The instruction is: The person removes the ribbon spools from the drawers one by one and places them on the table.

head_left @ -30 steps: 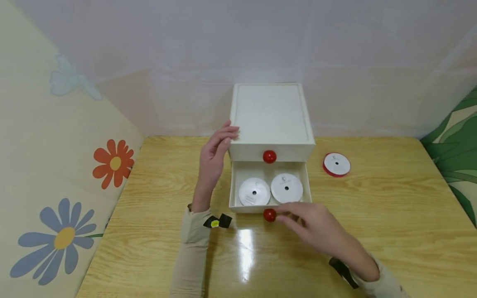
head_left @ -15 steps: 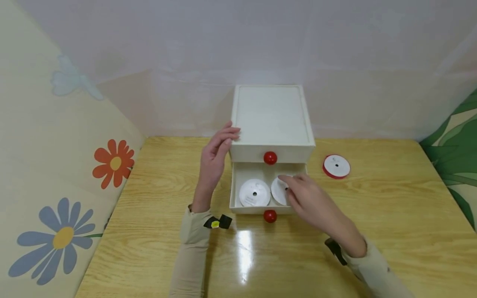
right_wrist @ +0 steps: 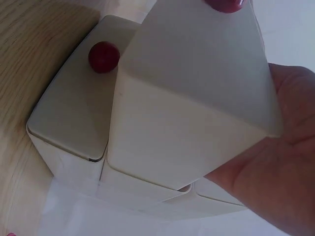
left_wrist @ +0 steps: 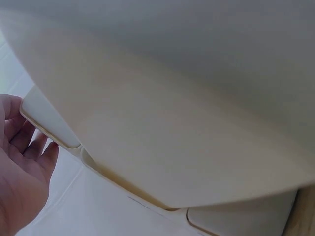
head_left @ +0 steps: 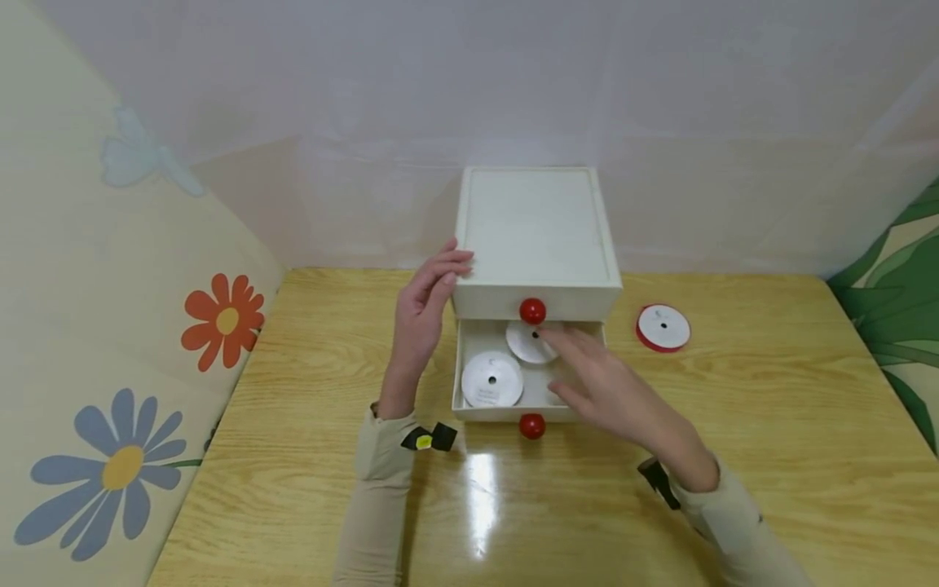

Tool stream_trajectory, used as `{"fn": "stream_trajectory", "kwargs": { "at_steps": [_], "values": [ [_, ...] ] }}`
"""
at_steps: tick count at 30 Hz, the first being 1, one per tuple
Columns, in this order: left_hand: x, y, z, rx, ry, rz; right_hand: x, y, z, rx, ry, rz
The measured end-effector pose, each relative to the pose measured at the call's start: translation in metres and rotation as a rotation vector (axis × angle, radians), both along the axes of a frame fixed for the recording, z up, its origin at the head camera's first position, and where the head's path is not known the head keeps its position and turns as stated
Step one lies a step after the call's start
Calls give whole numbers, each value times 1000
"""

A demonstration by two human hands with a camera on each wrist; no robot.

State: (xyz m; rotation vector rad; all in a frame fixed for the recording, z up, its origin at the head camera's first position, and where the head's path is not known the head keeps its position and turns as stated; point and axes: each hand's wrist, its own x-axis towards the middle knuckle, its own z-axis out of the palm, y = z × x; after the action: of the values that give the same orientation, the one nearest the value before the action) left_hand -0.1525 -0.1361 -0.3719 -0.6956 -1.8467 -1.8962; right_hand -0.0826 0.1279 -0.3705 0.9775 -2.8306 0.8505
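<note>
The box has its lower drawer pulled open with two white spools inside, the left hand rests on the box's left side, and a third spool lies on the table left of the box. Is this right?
One detail is wrong: the third spool lies on the table to the right of the box, not the left. The head view shows it. The rest holds: the lower drawer is open with two white spools inside, and the left hand rests on the box's left side.
</note>
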Motion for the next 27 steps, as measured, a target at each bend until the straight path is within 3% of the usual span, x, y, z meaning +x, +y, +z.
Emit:
{"fn": "stream_trajectory", "kwargs": {
  "at_steps": [9,20,27],
  "values": [
    [-1,-1,-1,-2,6,2,-20,-8,-2,58,22,35],
    [-1,0,-1,-3,12,-2,-36,-19,-9,211,17,46],
    [-1,-1,-1,1,1,1,-38,-18,-11,199,123,95]
  ]
}}
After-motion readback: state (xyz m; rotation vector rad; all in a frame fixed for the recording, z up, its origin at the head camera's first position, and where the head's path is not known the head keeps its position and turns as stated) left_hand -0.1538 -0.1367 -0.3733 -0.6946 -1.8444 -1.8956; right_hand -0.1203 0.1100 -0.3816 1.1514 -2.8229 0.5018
